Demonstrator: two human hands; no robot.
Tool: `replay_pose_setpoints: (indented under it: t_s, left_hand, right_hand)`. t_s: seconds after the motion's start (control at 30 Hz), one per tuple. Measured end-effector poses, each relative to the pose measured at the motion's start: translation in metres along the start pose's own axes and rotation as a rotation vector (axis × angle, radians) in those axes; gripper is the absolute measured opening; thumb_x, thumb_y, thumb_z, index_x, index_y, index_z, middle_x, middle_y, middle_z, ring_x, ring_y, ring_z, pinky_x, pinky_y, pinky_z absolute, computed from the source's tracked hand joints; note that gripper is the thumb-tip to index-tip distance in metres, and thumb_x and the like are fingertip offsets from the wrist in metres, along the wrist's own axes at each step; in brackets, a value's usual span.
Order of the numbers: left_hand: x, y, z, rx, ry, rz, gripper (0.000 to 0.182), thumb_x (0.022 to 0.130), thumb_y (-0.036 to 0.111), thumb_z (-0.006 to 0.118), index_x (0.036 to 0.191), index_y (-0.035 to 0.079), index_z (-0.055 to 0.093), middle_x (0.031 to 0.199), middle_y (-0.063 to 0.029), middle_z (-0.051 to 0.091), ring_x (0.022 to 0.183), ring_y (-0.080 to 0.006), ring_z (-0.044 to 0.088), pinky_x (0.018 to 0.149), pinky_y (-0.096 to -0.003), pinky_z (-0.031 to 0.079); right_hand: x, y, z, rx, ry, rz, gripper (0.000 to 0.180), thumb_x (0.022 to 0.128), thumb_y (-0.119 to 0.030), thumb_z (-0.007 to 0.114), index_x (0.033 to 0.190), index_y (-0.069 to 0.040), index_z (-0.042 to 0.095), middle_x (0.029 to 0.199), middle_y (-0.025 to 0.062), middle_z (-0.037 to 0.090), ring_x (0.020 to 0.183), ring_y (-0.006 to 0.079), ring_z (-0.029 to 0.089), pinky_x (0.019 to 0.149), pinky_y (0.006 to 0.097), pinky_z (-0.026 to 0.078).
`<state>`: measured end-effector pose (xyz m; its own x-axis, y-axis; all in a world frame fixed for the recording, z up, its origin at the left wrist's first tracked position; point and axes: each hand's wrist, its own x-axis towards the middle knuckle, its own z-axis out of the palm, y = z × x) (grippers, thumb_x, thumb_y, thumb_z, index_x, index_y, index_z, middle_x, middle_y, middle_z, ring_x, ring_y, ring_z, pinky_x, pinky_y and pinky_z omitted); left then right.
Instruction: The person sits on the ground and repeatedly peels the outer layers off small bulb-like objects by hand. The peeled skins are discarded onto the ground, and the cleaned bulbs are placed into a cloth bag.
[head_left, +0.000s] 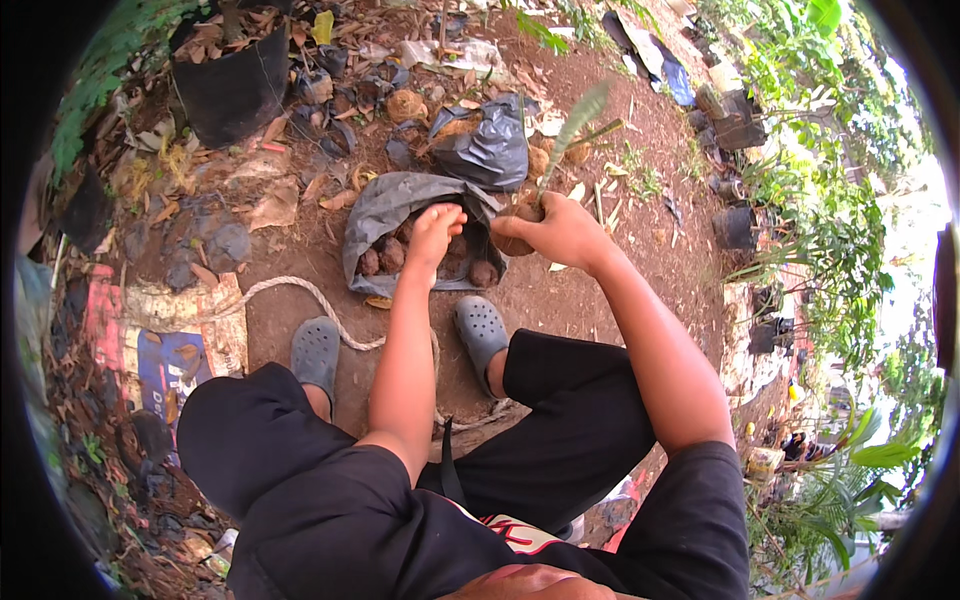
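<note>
My right hand (559, 232) grips a brown, fibrous ball (511, 238) that looks like a sprouted coconut. A long green leaf (577, 120) rises above it, blurred at the tip. Just left of it, a grey-black plastic bag (382, 202) lies on the soil with its mouth towards me. Several rough brown balls (391, 255) sit inside, and one more (483, 274) rests at the bag's front right edge. My left hand (435, 236) is over the mouth of the bag, fingers slightly bent, with nothing visible in it. Its palm is partly hidden.
A second black bag (487, 146) lies behind, among husky brown balls (406, 106). A pale rope (322, 300) winds between my grey clogs (315, 352). A black grow bag (232, 94) and dry leaves are at far left; potted plants (735, 229) line the right side.
</note>
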<state>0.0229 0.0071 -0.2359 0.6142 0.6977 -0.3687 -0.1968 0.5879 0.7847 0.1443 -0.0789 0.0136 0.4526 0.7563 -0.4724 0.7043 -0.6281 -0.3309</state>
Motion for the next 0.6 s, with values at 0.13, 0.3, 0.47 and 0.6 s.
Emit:
replay_pose_setpoints:
  t_s: [0.13, 0.3, 0.47, 0.6]
  left_hand:
    - [0.005, -0.085, -0.003, 0.290, 0.077, -0.124, 0.022, 0.096, 0.025, 0.070, 0.104, 0.004, 0.070, 0.093, -0.0063, 0.071, 0.089, -0.0189, 0.066, 0.083, -0.0329, 0.053]
    - [0.000, -0.154, 0.019, 0.829, 0.143, -0.008, 0.044, 0.087, 0.023, 0.075, 0.127, 0.009, 0.061, 0.126, -0.0206, 0.059, 0.120, -0.0386, 0.059, 0.104, -0.0464, 0.048]
    - [0.014, -0.184, 0.044, 1.001, 0.185, -0.005, 0.071, 0.078, 0.014, 0.081, 0.142, 0.017, 0.050, 0.138, -0.0217, 0.047, 0.130, -0.0435, 0.050, 0.109, -0.0508, 0.045]
    - [0.006, -0.188, 0.063, 1.152, 0.256, -0.097, 0.079, 0.070, 0.010, 0.088, 0.140, 0.018, 0.052, 0.141, -0.0166, 0.042, 0.127, -0.0422, 0.050, 0.103, -0.0503, 0.050]
  right_hand:
    - [0.005, 0.014, 0.008, -0.040, -0.100, 0.042, 0.070, 0.080, -0.057, 0.083, 0.113, 0.004, 0.072, 0.101, 0.0160, 0.077, 0.094, 0.0245, 0.075, 0.087, 0.0365, 0.056]
    - [0.010, 0.030, 0.016, -0.016, -0.121, 0.042, 0.075, 0.078, -0.060, 0.082, 0.114, 0.005, 0.071, 0.105, 0.0196, 0.076, 0.100, 0.0280, 0.073, 0.091, 0.0378, 0.056]
    - [0.011, 0.027, 0.010, 0.033, -0.204, 0.070, 0.085, 0.073, -0.068, 0.080, 0.113, 0.006, 0.073, 0.109, 0.0254, 0.075, 0.107, 0.0347, 0.073, 0.094, 0.0414, 0.055]
    - [0.009, 0.031, 0.010, 0.014, -0.213, 0.115, 0.081, 0.074, -0.067, 0.080, 0.115, 0.002, 0.074, 0.110, 0.0239, 0.076, 0.109, 0.0338, 0.073, 0.096, 0.0415, 0.054]
